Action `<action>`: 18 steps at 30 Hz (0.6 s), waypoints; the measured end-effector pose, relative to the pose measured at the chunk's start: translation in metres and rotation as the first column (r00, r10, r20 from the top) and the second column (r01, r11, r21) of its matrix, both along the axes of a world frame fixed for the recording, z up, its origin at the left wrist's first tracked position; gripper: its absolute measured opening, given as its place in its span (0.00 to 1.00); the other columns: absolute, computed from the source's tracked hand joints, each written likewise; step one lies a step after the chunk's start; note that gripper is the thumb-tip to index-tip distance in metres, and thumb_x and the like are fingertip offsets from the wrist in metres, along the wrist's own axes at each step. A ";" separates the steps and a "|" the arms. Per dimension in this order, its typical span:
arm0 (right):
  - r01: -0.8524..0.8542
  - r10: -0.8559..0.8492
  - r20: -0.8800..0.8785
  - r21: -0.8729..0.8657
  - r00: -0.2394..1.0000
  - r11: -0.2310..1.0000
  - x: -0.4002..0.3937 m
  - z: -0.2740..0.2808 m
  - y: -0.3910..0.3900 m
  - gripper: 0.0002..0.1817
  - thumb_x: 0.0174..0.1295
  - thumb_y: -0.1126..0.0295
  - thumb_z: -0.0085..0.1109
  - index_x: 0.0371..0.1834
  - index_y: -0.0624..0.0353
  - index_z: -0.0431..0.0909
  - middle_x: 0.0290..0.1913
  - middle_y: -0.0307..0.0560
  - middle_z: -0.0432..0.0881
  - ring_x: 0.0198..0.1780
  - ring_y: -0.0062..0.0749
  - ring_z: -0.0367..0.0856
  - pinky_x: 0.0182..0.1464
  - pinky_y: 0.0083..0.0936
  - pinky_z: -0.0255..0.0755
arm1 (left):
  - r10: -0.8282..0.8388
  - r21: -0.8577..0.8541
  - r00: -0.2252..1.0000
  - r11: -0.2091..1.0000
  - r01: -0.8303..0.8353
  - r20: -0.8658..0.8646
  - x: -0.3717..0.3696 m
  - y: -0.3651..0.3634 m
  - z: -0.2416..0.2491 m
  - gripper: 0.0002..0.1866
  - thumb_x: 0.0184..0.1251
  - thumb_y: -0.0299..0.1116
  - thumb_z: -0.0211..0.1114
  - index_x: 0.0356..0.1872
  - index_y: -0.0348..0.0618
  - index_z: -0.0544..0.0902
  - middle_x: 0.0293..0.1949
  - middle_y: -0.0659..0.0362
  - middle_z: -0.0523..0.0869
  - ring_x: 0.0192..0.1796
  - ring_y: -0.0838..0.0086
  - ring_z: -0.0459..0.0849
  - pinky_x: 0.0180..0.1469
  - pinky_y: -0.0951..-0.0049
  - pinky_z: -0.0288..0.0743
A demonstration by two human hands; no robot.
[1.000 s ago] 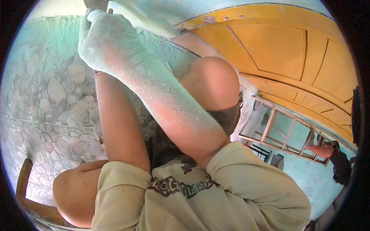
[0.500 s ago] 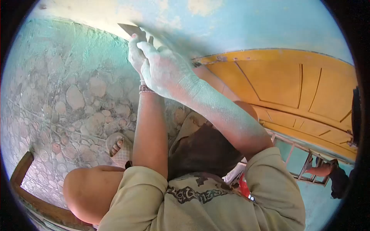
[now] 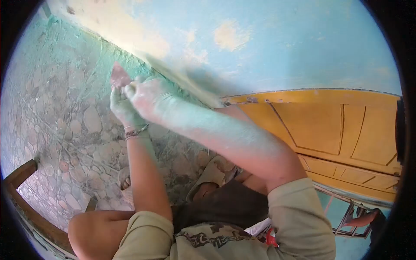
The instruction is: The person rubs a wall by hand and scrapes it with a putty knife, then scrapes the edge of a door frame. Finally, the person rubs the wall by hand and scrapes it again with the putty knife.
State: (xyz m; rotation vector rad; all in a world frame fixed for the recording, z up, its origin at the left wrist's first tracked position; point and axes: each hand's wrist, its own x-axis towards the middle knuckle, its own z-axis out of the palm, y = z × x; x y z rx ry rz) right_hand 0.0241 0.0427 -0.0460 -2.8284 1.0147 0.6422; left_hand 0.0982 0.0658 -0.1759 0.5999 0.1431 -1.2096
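A putty knife (image 3: 119, 76) points up and away from me, its broad blade above the stone floor near the foot of the wall. My right hand (image 3: 149, 95), coated in pale dust, is closed around the handle, which its fingers mostly hide. Just below the blade, my left hand (image 3: 124, 106) has its fingers closed at the blade's lower edge; a bracelet (image 3: 136, 131) circles that wrist. The blue wall (image 3: 277, 47) shows bare cream patches, and its base carries a rough greenish edge.
The pebbled floor (image 3: 47, 117) has green dust along the wall. Orange door panels (image 3: 320, 128) stand at the right. A curved wooden piece (image 3: 32, 208) lies at lower left. Another person's arm (image 3: 362, 220) shows at far right. My sandalled foot (image 3: 212, 175) rests below my arms.
Both hands moved left and down in view with the putty knife, its blade leaving the wall and swinging to point upward over the floor. The camera view has also tilted.
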 end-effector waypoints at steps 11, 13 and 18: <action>0.058 -0.048 0.130 -0.071 0.990 0.996 0.046 -0.006 0.030 0.21 0.63 0.73 0.47 0.59 0.66 0.67 0.53 0.62 0.74 0.49 0.48 0.77 0.38 0.40 0.75 | 0.097 -0.015 0.995 0.995 -0.097 0.020 0.017 0.014 0.015 0.22 0.72 0.42 0.40 0.47 0.34 0.76 0.45 0.49 0.81 0.50 0.60 0.78 0.53 0.61 0.70; 0.067 -0.061 0.157 -0.032 0.986 0.997 0.037 -0.005 0.025 0.21 0.62 0.72 0.48 0.59 0.67 0.68 0.52 0.61 0.75 0.48 0.45 0.78 0.39 0.37 0.76 | 0.035 0.104 0.752 0.994 0.045 -0.658 0.032 0.010 0.044 0.21 0.72 0.40 0.41 0.47 0.34 0.76 0.43 0.49 0.81 0.47 0.62 0.79 0.51 0.64 0.72; 0.173 -0.156 0.229 -0.057 0.961 0.983 0.001 0.006 0.018 0.17 0.58 0.71 0.50 0.51 0.62 0.70 0.41 0.54 0.78 0.40 0.39 0.81 0.39 0.34 0.78 | -0.060 0.000 0.998 0.998 0.060 0.008 -0.014 0.005 0.032 0.16 0.70 0.37 0.48 0.42 0.34 0.78 0.38 0.55 0.82 0.41 0.71 0.79 0.45 0.73 0.73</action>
